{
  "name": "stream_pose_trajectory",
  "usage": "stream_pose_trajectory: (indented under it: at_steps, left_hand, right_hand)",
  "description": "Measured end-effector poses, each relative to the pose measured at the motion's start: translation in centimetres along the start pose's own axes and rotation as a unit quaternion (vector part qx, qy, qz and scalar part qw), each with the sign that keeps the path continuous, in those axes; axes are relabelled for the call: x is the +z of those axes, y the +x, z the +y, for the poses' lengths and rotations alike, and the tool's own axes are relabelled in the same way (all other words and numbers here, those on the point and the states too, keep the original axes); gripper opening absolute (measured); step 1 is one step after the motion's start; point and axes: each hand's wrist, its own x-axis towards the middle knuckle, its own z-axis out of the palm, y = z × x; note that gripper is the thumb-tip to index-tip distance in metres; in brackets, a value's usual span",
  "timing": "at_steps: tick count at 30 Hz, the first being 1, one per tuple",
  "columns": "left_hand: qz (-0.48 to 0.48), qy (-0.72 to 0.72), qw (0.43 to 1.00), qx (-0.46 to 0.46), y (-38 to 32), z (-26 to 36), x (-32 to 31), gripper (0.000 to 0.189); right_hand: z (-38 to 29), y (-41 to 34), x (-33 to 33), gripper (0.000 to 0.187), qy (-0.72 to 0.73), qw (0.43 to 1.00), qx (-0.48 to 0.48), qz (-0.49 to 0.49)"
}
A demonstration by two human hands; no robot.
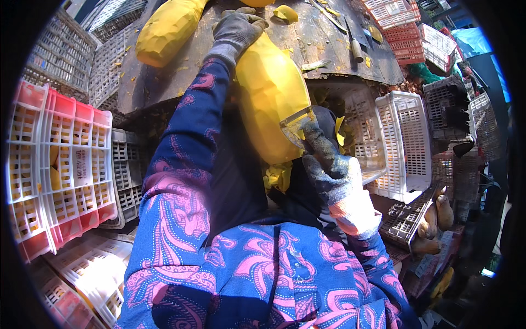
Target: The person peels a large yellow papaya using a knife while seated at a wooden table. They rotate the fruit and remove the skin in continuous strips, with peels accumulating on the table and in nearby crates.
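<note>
A large peeled yellow squash (271, 98) slants from the wooden table's edge down towards my lap. My left hand (240, 31), in a grey glove, grips its far end at the tabletop. In my right hand (328, 168), also gloved, is a wide-bladed peeler (299, 119), its blade against the right side of the squash's near end. A curl of yellow peel (340, 130) hangs just right of that hand. More peelings (279, 177) lie below the squash, between my legs. Another peeled squash (170, 35) lies on the table left of my left hand.
The worn wooden table (320, 45) holds a knife (356, 49), a cut piece of squash (285, 14) and peel scraps. White plastic crates (404, 144) stand close on the right. Stacked red-and-white crates (78, 164) rise on the left. Unpeeled squashes (444, 211) lie at the lower right.
</note>
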Motion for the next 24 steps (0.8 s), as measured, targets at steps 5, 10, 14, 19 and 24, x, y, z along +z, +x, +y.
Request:
stream_pose_trajectory:
  at_steps: [5,10,14,19,24]
  left_hand:
    - [0.002,0.009,1.0,0.006,0.7,0.6,0.2,0.043]
    - [0.02,0.015,1.0,-0.018,0.3,-0.4,0.8,0.046]
    - [0.042,0.031,0.998,-0.034,-0.6,-0.3,-1.2,0.03]
    - [0.05,0.009,0.998,0.042,-0.6,1.5,1.1,0.026]
    - [0.035,-0.039,0.999,0.015,-1.3,-0.7,-0.9,0.028]
  right_hand:
    - [-2.4,3.5,0.7,0.048,-0.166,0.986,-0.025,-0.004]
    - [-1.8,-2.2,0.3,0.047,-0.13,0.991,0.012,-0.035]
    - [-0.8,-8.5,-1.2,0.041,-0.072,0.976,0.191,-0.081]
    - [1.1,-4.5,-1.7,0.04,0.036,0.969,0.245,0.0]
    - [0.9,-0.6,-2.2,0.043,-0.206,0.964,-0.13,-0.11]
